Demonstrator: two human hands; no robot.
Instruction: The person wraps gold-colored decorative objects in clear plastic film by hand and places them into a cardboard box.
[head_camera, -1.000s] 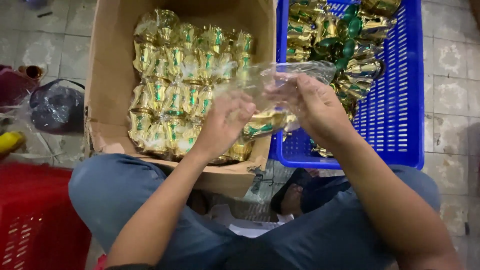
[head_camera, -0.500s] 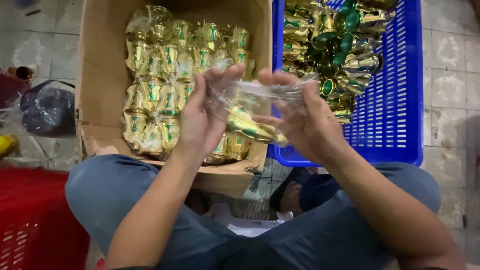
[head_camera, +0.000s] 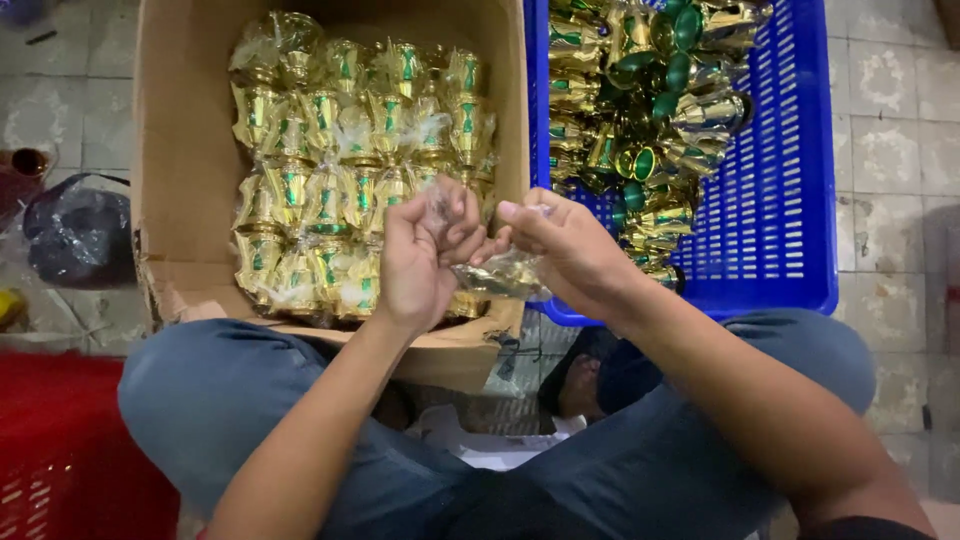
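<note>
A clear plastic bag (head_camera: 505, 272) with a gold and green cup inside is being held at the centre of the frame, above the near edge of a cardboard box (head_camera: 180, 150). The bag is being gripped from both sides: the left hand (head_camera: 425, 255) is being kept curled, its fingers (head_camera: 455, 215) pressed together and pinching the bag's upper left part, while the right hand (head_camera: 565, 250) is being closed over the bag's right side, its fingers pinching the plastic close to those of the left hand. The two hands are being held almost touching. The cup in the bag is largely being hidden by the hands, so its exact position cannot be told. In the upper left of the frame, the cardboard box is being filled with rows of bagged gold cups (head_camera: 340, 160), standing upright and packed tightly. In the upper right, loose gold and green cups (head_camera: 650, 100) are being kept in a heap in a blue plastic crate (head_camera: 790, 230), which is standing just beside the box on the tiled floor (head_camera: 890, 130). A red crate (head_camera: 60, 450) is being shown at the lower left.
</note>
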